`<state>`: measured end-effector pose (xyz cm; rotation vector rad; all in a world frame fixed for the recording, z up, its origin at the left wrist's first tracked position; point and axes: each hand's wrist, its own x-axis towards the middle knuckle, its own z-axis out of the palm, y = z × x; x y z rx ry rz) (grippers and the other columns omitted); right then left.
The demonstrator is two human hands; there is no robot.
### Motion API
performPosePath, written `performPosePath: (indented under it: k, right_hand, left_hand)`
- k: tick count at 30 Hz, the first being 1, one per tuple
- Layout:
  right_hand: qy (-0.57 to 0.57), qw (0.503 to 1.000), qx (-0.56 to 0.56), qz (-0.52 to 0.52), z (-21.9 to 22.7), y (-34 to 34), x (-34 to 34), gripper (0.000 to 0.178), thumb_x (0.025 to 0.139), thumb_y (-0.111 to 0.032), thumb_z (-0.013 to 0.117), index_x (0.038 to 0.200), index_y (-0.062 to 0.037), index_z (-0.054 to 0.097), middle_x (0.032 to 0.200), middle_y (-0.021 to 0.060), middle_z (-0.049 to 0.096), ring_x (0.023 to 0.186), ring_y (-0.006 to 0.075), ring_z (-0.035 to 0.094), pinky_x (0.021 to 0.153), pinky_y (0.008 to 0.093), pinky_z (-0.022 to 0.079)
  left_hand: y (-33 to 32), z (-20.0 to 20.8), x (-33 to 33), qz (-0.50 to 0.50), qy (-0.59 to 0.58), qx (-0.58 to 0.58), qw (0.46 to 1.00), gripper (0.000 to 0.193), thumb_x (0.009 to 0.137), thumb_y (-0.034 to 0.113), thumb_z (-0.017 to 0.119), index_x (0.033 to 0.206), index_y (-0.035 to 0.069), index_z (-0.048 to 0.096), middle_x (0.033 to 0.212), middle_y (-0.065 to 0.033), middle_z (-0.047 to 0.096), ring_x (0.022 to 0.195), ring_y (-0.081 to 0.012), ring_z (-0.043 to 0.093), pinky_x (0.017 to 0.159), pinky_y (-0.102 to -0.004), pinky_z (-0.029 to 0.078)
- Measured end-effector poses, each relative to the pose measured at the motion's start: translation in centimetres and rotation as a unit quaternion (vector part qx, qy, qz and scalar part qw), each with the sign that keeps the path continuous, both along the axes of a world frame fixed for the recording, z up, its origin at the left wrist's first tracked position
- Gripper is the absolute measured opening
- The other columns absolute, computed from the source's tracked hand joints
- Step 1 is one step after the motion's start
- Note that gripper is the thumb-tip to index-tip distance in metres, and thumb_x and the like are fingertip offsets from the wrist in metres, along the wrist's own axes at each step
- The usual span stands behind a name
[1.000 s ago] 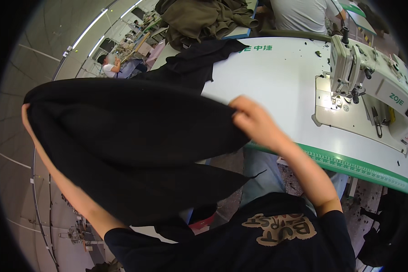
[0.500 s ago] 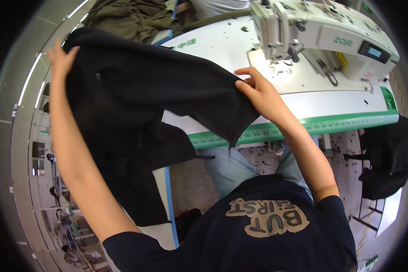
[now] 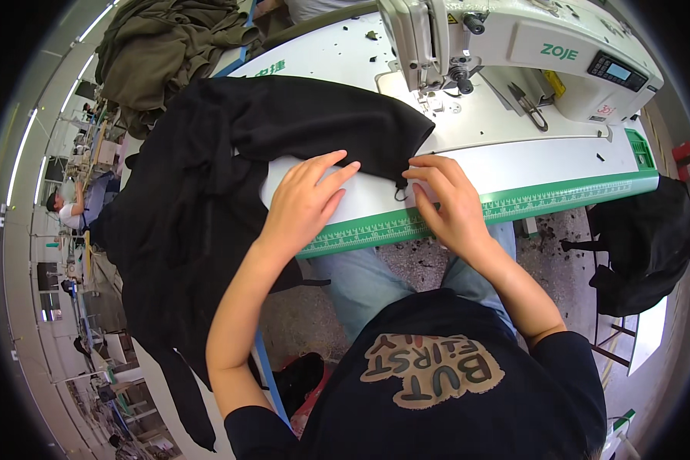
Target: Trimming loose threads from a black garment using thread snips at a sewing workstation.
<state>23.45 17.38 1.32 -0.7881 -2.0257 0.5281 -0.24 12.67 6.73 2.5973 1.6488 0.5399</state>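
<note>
A black cloth garment [image 3: 184, 184] lies over the left of the white sewing table [image 3: 506, 165] and hangs down past its edge. One narrow part of it, like a sleeve or leg, stretches across the table toward the sewing machine's needle area. My left hand [image 3: 307, 195] hovers by the lower edge of that part, fingers spread, holding nothing. At the cloth's narrow end, my right hand [image 3: 452, 203] has its fingertips at the corner, thumb apart from the fingers. A small dark loop [image 3: 401, 194] hangs from the edge between my hands.
The white sewing machine [image 3: 529, 46] stands at the back right, with thread snips [image 3: 529, 107] on its bed. A green ruler strip [image 3: 529, 201] runs along the front edge. Olive cloth [image 3: 172, 46] is heaped at the far left. A black bag-like bundle [image 3: 636, 245] rests at right.
My left hand has let go of the garment's far left end and come in to the middle. The cloth has settled lower, its narrow end now nearer the needle. My right hand has moved slightly down.
</note>
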Motion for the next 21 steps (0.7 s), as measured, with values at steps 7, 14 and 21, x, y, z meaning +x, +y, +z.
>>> performPosePath:
  k: [7,14,21]
  right_hand:
    - [-0.053,0.996,0.065,-0.013,0.4,1.5,-0.3,0.031,0.076,0.0,0.064,0.106,-0.0045,0.06,0.114,0.011,0.061,0.11,0.0316,0.054,0.088,0.0394,0.046]
    - [0.046,0.988,-0.13,0.069,3.4,-0.9,0.1,0.021,0.084,-0.009,0.065,0.104,-0.003,0.059,0.107,0.0033,0.061,0.098,0.0177,0.058,0.079,0.0283,0.045]
    - [0.185,0.839,-0.476,0.187,2.4,-2.2,-0.4,0.017,0.091,-0.014,0.064,0.101,-0.0007,0.058,0.091,-0.0057,0.056,0.08,0.0011,0.048,0.07,0.0185,0.04]
  left_hand:
    - [3.6,-2.7,2.3,-0.037,-0.033,0.096,0.994,0.021,0.078,0.009,0.068,0.099,0.007,0.065,0.104,-0.0065,0.064,0.098,-0.0277,0.06,0.091,-0.0412,0.046]
    - [-1.1,1.4,5.5,0.118,-0.277,0.083,0.95,0.012,0.08,0.004,0.07,0.088,0.002,0.061,0.081,-0.0073,0.065,0.077,-0.0236,0.062,0.074,-0.0302,0.048]
    - [-2.4,2.2,5.7,0.122,-0.441,-0.085,0.885,0.015,0.078,0.002,0.074,0.09,0.0,0.065,0.079,-0.0035,0.06,0.072,-0.0108,0.056,0.064,-0.0218,0.043]
